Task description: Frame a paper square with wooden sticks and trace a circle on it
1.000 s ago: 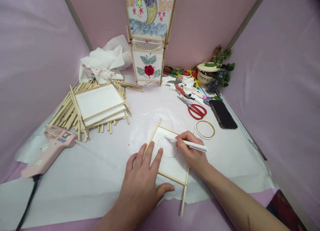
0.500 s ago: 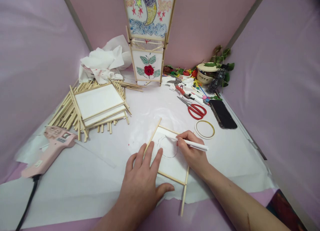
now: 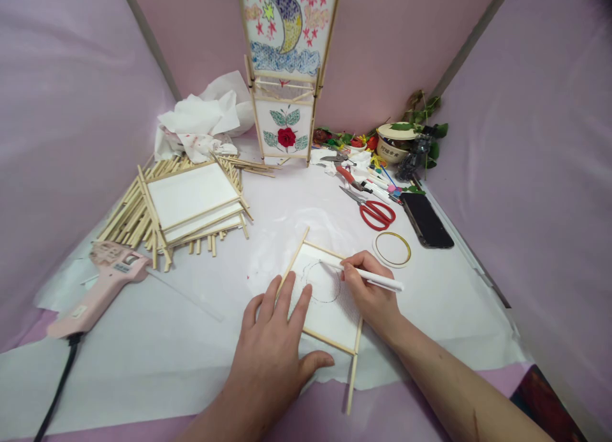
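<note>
In front of me lies a small white panel point(image 3: 329, 321) framed with thin wooden sticks, two of which stick out past its corners. A thin dark outline, roughly a circle, is drawn on it. My left hand point(image 3: 272, 327) rests flat over the panel's left side, fingers spread. My right hand point(image 3: 373, 295) pinches a white pen point(image 3: 382, 280), its tip at the top of the drawn circle. The pen lies low and slants back to the right.
A pink glue gun point(image 3: 102, 286) lies at left by a pile of sticks point(image 3: 127, 215) with framed panels point(image 3: 194, 196) on top. Behind stands a decorated frame tower point(image 3: 285, 120). Red-handled scissors point(image 3: 377, 213), a tape roll point(image 3: 393, 248) and a phone point(image 3: 427, 220) are at right.
The pen tip has shifted very slightly right along the top of the circle, with my right hand. My left hand stays in place; the view has shifted a little.
</note>
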`<control>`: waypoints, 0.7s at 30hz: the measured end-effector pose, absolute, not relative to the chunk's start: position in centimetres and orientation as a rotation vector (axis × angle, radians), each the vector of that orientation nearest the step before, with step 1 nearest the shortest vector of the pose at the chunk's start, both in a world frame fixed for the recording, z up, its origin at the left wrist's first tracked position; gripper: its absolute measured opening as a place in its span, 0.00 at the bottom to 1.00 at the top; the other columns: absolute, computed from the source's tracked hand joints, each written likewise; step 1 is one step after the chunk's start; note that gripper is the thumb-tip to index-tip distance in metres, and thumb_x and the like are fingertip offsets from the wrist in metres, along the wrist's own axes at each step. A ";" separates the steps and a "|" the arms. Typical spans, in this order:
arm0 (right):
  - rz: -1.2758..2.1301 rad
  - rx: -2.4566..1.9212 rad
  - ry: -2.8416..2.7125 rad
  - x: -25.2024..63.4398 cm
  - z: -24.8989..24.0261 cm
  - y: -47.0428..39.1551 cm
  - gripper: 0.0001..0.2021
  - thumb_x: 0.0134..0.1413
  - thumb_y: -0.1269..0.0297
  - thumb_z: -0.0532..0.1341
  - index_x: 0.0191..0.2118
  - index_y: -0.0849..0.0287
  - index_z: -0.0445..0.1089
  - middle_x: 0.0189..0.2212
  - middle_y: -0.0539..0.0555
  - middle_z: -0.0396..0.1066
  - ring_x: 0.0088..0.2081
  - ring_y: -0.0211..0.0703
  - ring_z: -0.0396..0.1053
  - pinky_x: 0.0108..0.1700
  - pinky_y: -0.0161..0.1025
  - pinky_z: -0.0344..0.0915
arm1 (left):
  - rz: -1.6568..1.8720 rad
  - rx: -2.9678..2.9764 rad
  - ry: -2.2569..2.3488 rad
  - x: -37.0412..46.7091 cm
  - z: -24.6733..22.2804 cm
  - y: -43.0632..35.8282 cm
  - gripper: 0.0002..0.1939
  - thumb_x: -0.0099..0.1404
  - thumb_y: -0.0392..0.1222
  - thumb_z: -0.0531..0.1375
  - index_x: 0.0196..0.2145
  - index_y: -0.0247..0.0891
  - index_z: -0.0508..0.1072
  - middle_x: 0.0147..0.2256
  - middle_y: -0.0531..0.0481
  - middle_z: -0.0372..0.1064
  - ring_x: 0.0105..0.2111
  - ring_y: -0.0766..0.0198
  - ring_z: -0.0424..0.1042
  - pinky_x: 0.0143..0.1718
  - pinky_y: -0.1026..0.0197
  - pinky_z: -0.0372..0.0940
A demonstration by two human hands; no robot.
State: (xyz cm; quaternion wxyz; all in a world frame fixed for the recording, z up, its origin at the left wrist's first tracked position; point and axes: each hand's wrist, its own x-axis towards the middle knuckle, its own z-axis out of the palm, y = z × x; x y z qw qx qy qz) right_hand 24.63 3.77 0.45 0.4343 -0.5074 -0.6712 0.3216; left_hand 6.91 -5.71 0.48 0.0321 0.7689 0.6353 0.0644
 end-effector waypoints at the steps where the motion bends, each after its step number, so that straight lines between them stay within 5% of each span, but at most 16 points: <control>1: 0.786 -1.259 -1.662 24.7 0.5 3.8 0.05 0.56 0.67 0.57 0.30 0.57 0.68 0.22 0.47 0.69 0.25 0.37 0.64 0.29 0.34 0.60 | 0.200 2.363 1.968 7.0 0.6 -5.8 0.46 0.54 0.74 0.56 0.63 0.44 0.61 0.65 0.42 0.50 0.62 0.41 0.52 0.55 0.41 0.53; 8: 0.893 -1.136 -1.725 24.8 0.3 3.8 0.04 0.56 0.68 0.57 0.31 0.57 0.68 0.23 0.48 0.70 0.25 0.37 0.66 0.28 0.35 0.62 | 0.186 2.353 2.035 7.1 2.2 -6.3 0.45 0.50 0.68 0.66 0.59 0.39 0.67 0.54 0.36 0.66 0.51 0.41 0.64 0.46 0.43 0.61; 15: 0.952 -1.032 -1.887 24.5 0.5 3.8 0.05 0.56 0.67 0.58 0.33 0.58 0.71 0.25 0.51 0.73 0.29 0.40 0.70 0.32 0.36 0.65 | 0.255 2.512 1.891 6.5 0.1 -5.2 0.50 0.50 0.69 0.64 0.63 0.40 0.59 0.66 0.34 0.46 0.65 0.40 0.46 0.60 0.39 0.48; 21: 0.939 -1.051 -1.910 24.2 0.5 3.9 0.05 0.57 0.67 0.58 0.33 0.58 0.71 0.26 0.51 0.73 0.29 0.39 0.70 0.33 0.36 0.65 | 0.204 2.476 1.914 6.7 -0.3 -5.5 0.53 0.49 0.70 0.64 0.65 0.40 0.56 0.67 0.34 0.43 0.66 0.40 0.42 0.61 0.38 0.47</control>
